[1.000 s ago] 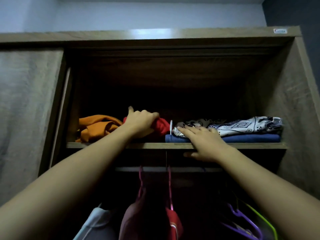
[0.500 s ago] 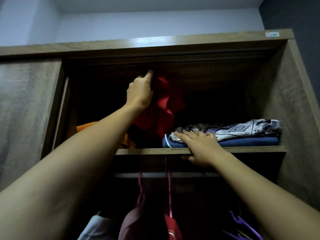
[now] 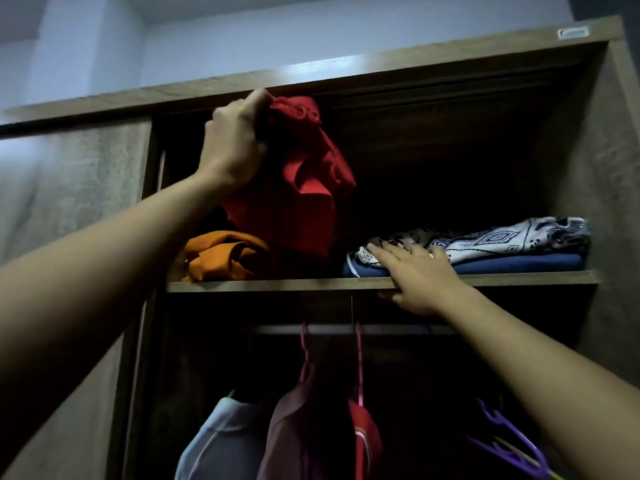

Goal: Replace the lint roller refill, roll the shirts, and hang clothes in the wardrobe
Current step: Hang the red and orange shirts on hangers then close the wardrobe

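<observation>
Right grip (image 3: 420,277): flat and spread, holding nothing, resting on shelf (image 3: 277,285) edge and blue stack (image 3: 512,264).
Left grip (image 3: 235,142): fist bunched around red shirt (image 3: 304,188), lifted above shelf.
Handling: light, floppy; I'd grab the collar.

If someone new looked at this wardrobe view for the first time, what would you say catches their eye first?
The bright red garment stands out, bunched in the left hand and lifted high near the wardrobe's top edge, hanging down over the upper shelf. Below it lies a crumpled orange garment. To the right, the right hand rests flat on a patterned white cloth stacked on a folded blue one.
</observation>
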Demonstrator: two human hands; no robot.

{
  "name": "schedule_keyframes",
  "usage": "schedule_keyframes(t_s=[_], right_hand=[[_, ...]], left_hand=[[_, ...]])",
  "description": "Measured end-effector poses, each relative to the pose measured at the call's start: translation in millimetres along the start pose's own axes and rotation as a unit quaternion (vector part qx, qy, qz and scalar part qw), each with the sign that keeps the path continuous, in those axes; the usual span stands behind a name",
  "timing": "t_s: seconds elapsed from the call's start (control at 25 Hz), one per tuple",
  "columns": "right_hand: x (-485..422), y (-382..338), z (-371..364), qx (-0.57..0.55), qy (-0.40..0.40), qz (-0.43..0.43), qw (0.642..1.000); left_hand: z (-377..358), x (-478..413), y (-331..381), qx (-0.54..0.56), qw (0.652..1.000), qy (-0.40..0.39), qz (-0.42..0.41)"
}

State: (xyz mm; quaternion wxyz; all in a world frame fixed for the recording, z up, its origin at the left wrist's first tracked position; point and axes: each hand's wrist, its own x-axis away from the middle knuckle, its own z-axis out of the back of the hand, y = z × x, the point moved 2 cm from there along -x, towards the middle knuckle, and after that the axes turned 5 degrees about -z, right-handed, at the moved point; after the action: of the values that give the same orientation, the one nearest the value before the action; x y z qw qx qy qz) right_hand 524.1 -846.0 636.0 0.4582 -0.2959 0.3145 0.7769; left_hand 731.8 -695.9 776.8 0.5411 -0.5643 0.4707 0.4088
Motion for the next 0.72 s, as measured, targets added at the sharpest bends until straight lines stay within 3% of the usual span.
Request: schedule_keyframes(t_s=[0.28, 0.4, 0.48, 0.6, 0.72], right_hand=[[19.0, -0.4, 0.5, 0.006, 0.08, 0.012, 0.997], [53.4, 1.8, -2.4, -0.015, 0.067, -0.014, 0.998], [81.3, 1.8, -4.8, -0.083, 0.04, -0.035, 0.995], [132.9, -8.9, -3.7, -0.243, 0.012, -0.067, 0.968], [197.8, -46.2, -6.0, -0.342, -0.033, -0.044, 0.938]], left_hand=[[92.2, 43.9, 24.1, 0.053, 0.998, -0.004, -0.028], [119.8, 93.3, 41.8, 0.137, 0.987, -0.074, -0.05], [125.3, 134.4, 48.8, 0.208, 0.966, -0.144, -0.053], [115.9, 209.3, 65.1, 0.224, 0.948, -0.214, -0.066], [110.9, 293.1, 81.9, 0.268, 0.92, -0.285, -0.034]])
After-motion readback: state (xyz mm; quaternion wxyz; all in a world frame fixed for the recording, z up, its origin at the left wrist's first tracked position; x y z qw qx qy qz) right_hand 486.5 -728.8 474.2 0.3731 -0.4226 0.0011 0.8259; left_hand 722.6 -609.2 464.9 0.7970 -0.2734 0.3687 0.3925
